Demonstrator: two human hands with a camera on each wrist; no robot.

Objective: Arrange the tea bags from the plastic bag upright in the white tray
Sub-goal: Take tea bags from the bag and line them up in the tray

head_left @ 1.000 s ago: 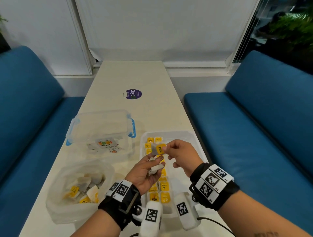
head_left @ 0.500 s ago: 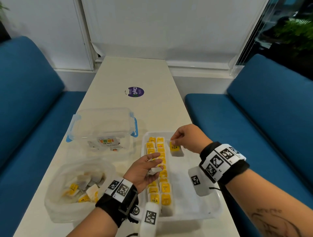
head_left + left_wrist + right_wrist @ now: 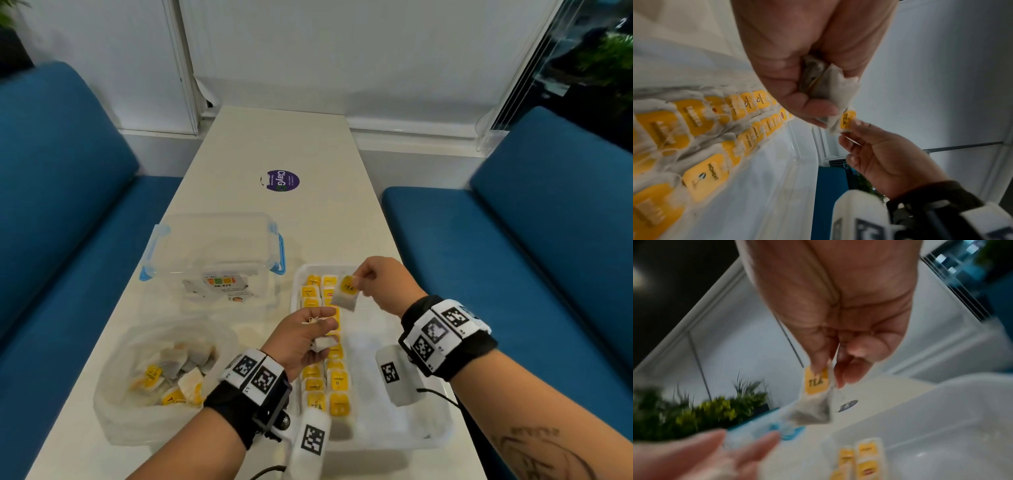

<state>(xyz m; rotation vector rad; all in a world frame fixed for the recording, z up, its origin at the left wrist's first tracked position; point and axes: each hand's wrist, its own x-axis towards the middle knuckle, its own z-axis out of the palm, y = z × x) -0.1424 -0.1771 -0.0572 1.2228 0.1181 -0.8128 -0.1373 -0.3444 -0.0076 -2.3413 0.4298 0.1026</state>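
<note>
Above tray (image 3: 435, 425), right hand (image 3: 383, 286) pinching tea bag (image 3: 346, 295)

Smooth white plastic tray (image 3: 442, 435), clear crinkled plastic bag (image 3: 113, 411), papery tea bags (image 3: 339, 404)

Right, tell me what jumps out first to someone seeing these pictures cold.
The two rows of yellow-tagged tea bags standing along the left side of the white tray catch the eye first. Above the tray's far end, the right hand pinches a tea bag marked TEA in the air, while the left hand grips another bag over the rows. The plastic bag with more bags sits at near left.
</note>
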